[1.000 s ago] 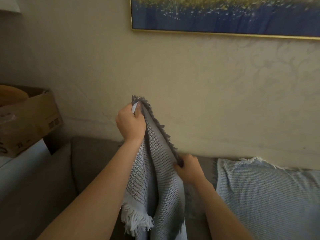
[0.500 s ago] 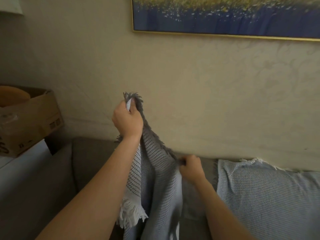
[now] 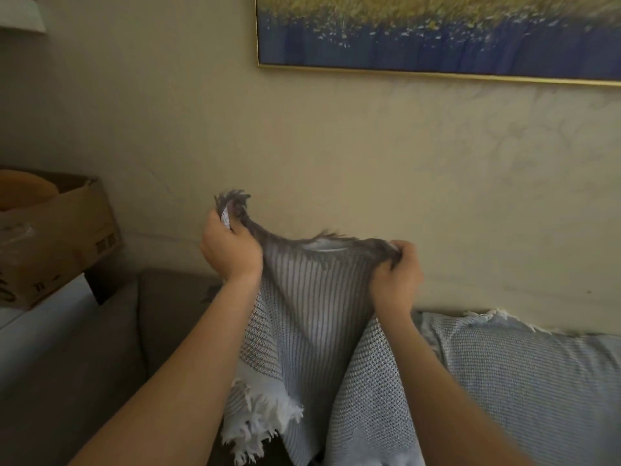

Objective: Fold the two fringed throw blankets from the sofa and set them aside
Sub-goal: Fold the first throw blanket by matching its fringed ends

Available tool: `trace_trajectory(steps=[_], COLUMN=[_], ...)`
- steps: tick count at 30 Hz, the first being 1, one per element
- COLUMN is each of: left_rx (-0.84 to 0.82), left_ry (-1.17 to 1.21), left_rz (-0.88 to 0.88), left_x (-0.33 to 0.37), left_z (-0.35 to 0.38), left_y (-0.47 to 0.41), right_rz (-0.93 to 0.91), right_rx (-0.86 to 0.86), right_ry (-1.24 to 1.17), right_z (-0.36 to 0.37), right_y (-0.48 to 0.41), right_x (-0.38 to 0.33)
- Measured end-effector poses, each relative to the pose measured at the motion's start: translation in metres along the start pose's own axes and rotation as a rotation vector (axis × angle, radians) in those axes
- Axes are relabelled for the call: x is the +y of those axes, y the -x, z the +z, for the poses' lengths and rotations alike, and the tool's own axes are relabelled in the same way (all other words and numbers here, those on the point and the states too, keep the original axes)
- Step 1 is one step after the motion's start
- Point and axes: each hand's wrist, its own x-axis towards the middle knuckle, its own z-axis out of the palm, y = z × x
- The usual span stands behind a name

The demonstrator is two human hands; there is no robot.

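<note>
A grey-and-white woven throw blanket (image 3: 316, 314) with fringed edges hangs in front of me above the sofa. My left hand (image 3: 230, 245) grips one fringed top corner, raised slightly higher. My right hand (image 3: 396, 270) grips the same top edge further right, so the cloth stretches between both hands and drapes down, a white fringe dangling at the lower left. A second, pale blue fringed blanket (image 3: 524, 375) lies spread over the sofa back at the right.
The grey sofa (image 3: 100, 348) fills the lower left. A cardboard box (image 3: 57, 237) sits on a white surface at the far left. A framed blue-and-gold painting (image 3: 437, 31) hangs on the beige wall above.
My right hand has risen and moved right along the top edge, spreading the blanket wider between both hands. The left hand kept its hold on the corner.
</note>
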Motion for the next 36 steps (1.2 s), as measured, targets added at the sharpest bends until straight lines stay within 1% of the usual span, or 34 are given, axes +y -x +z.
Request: trace_trajectory(steps=[2, 3, 6, 8, 12, 15, 19, 23, 25, 28, 30, 31, 33, 35, 36], left_rx=[-0.001, -0.003, 0.017, 0.016, -0.046, -0.069, -0.127, -0.142, -0.175, -0.253, -0.334, -0.419, -0.676, -0.897, -0.980], left_ry=[-0.004, -0.010, 0.021, 0.035, 0.015, -0.028, 0.045, 0.060, 0.089, 0.115, 0.104, 0.093, 0.054, -0.046, -0.121], left_rz=[-0.002, -0.002, -0.028, -0.058, -0.089, -0.050, -0.024, -0.029, -0.016, -0.017, -0.029, -0.043, -0.046, 0.052, 0.114], left_x=[-0.003, -0.003, -0.002, -0.004, 0.000, 0.006, 0.009, 0.021, 0.025, 0.024, 0.017, 0.013, 0.007, 0.005, 0.006], left_z=[-0.001, -0.002, -0.002, -0.001, -0.001, -0.001, 0.002, 0.002, 0.000, -0.002, -0.001, -0.002, -0.006, -0.008, -0.010], left_y=[0.001, 0.002, 0.002, 0.001, 0.004, 0.007, 0.007, 0.013, 0.020, 0.025, 0.022, 0.020, 0.018, 0.018, 0.020], right_rz=[0.075, 0.085, 0.103, 0.143, 0.223, 0.187, 0.125, 0.057, 0.043, 0.040, 0.061, 0.075, 0.076, 0.052, 0.035], right_rx=[0.082, 0.079, -0.020, -0.078, -0.135, -0.153, -0.304, -0.406, -0.406, -0.340, -0.293, -0.269, -0.232, -0.206, -0.198], right_ry=[-0.005, 0.025, 0.130, 0.156, 0.206, 0.224, 0.158, 0.243, 0.275, 0.209, 0.124, 0.078, -0.009, -0.073, -0.089], right_z=[-0.006, -0.007, -0.007, -0.006, -0.005, -0.008, -0.007, -0.003, 0.002, 0.009, 0.010, 0.010, 0.008, 0.008, 0.007], right_y=[-0.003, -0.004, -0.002, 0.001, 0.007, 0.011, 0.016, 0.026, 0.030, 0.032, 0.028, 0.025, 0.021, 0.016, 0.014], right_x=[0.001, 0.002, 0.011, 0.019, 0.027, 0.027, 0.035, 0.044, 0.047, 0.043, 0.038, 0.035, 0.027, 0.020, 0.016])
